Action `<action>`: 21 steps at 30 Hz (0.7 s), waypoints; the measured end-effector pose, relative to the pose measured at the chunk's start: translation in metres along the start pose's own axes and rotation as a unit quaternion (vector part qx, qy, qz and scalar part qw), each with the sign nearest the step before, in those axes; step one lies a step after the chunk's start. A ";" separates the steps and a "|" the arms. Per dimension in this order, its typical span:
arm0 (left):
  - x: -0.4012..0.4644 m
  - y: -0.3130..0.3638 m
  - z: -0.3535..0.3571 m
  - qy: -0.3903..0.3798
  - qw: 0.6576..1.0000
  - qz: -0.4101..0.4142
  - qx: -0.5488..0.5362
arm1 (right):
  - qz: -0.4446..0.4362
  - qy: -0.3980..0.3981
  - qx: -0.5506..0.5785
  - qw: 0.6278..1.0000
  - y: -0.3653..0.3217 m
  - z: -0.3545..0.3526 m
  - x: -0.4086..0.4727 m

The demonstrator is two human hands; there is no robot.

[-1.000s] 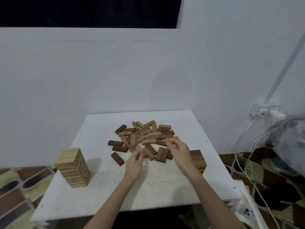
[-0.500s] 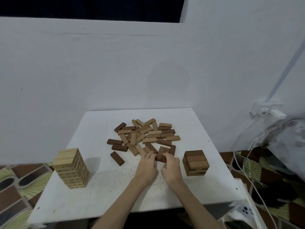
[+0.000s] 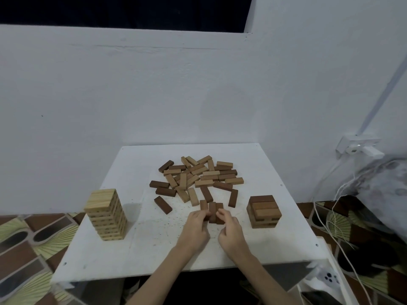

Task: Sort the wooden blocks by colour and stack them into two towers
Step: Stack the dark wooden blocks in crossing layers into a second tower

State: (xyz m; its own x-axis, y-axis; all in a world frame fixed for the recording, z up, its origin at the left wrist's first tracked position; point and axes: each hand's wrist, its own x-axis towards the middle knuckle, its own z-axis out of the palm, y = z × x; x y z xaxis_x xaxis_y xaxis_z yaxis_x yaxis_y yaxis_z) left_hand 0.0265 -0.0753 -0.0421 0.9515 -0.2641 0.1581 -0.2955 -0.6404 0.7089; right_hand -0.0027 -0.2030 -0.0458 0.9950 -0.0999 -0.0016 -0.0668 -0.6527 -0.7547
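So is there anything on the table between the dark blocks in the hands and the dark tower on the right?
Nothing visible blocks that path. Both hands, left and right, hold the dark blocks, and only bare table lies between them and the dark tower. One loose dark block lies farther back, off the line.

2 towers on the table [image 3: 136,249]: 1 tall light tower [image 3: 106,214] near the left edge, 1 short dark tower [image 3: 263,211] near the right edge. 1 mixed loose pile [image 3: 198,177] toward the far edge; exact block count unclear. 3 dark blocks [image 3: 212,211] side by side between 2 hands: left hand [image 3: 195,230], right hand [image 3: 231,233].
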 end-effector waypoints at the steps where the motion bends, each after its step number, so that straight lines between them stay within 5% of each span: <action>1: -0.002 -0.001 -0.001 -0.001 1.000 -0.001 -0.001 | -0.005 -0.001 0.003 1.000 0.000 0.001 -0.003; 21: -0.002 -0.032 -0.059 -0.005 0.999 -0.031 -0.013 | -0.055 -0.024 -0.016 0.998 -0.033 0.017 0.002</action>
State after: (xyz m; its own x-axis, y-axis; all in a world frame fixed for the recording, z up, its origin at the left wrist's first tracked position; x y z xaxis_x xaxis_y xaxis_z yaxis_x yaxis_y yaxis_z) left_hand 0.0395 -0.0120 -0.0242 0.9671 -0.2311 0.1063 -0.2329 -0.6363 0.7354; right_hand 0.0032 -0.1692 -0.0320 0.9988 0.0102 0.0477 0.0418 -0.6820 -0.7302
